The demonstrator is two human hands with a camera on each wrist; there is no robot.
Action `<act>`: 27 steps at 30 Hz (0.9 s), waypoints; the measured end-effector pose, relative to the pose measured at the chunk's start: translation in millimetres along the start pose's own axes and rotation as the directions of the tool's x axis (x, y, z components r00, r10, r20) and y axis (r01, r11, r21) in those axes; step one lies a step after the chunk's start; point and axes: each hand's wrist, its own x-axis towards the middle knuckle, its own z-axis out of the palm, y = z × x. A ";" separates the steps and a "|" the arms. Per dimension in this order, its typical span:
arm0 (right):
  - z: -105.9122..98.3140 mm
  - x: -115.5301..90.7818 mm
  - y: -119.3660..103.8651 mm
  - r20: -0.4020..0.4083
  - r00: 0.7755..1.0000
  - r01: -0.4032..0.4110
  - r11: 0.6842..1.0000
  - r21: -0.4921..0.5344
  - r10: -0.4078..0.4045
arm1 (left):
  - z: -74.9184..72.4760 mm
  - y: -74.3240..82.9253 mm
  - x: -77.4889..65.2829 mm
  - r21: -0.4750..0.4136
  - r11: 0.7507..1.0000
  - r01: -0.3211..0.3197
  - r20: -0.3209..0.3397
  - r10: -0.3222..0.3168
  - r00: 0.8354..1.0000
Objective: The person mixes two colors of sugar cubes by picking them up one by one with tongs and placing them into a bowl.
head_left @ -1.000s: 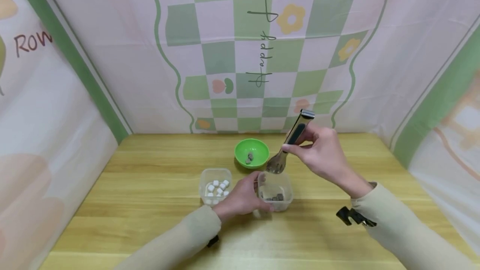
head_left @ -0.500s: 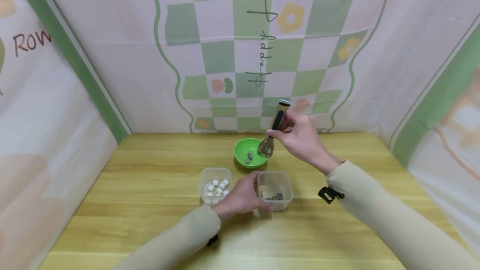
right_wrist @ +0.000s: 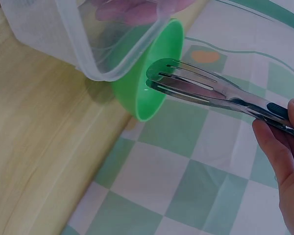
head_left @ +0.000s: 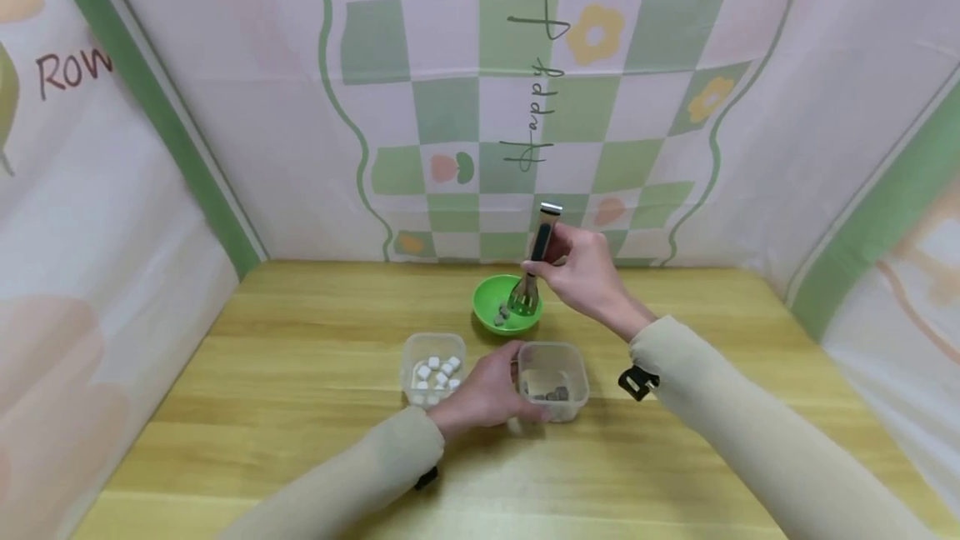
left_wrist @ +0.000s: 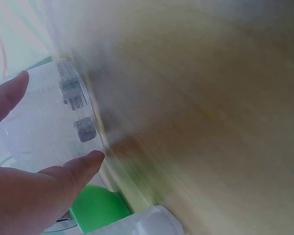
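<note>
My right hand (head_left: 587,272) pinches a pair of metal tongs (head_left: 542,242) with dark grip panels. Their slotted tips point down over the right side of a green bowl (head_left: 486,300). In the right wrist view the tong tips are close together at the rim of the bowl (right_wrist: 172,46); whether a piece is between them I cannot tell. A few grey cubes (head_left: 500,315) lie in the bowl. My left hand (head_left: 491,390) grips the left side of a clear plastic container (head_left: 577,377), thumb and fingers spread around its wall. Grey cubes (left_wrist: 85,129) rest on its bottom.
A second clear container (head_left: 408,357) with several white cubes (head_left: 441,377) stands left of my left hand. All of it sits on a wooden table (head_left: 300,373). A patterned cloth backdrop (head_left: 510,90) rises behind the table, close behind the bowl.
My right hand has carried the tongs left from above the grey-cube container to over the green bowl, tips lowered. My left hand keeps its grip on the container.
</note>
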 end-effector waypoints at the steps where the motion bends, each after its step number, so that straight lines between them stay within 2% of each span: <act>1: 0.1 -0.4 1.1 0.000 1.000 -0.005 1.000 -0.004 0.005 | 0.1 0.7 0.1 0.003 1.000 -0.003 0.002 0.003 1.000; 7: -2.2 -3.3 2.9 -0.008 1.000 -0.018 1.000 0.009 0.018 | 0.1 1.9 -0.6 0.000 1.000 0.012 0.004 -0.012 1.000; 12: -13.1 -13.0 -6.0 -0.028 0.999 -0.029 0.998 0.058 0.031 | 0.5 1.4 -0.9 0.008 1.000 0.013 -0.002 -0.013 1.000; 22: -40.5 -43.5 -25.8 -0.068 0.997 0.032 0.993 0.116 -0.024 | 1.3 2.2 -2.6 0.034 0.999 0.013 -0.005 -0.013 1.000; 27: -50.5 -57.1 -31.3 -0.083 0.996 0.053 0.993 0.105 -0.044 | 1.5 2.2 -3.0 0.021 1.000 0.012 0.002 -0.012 1.000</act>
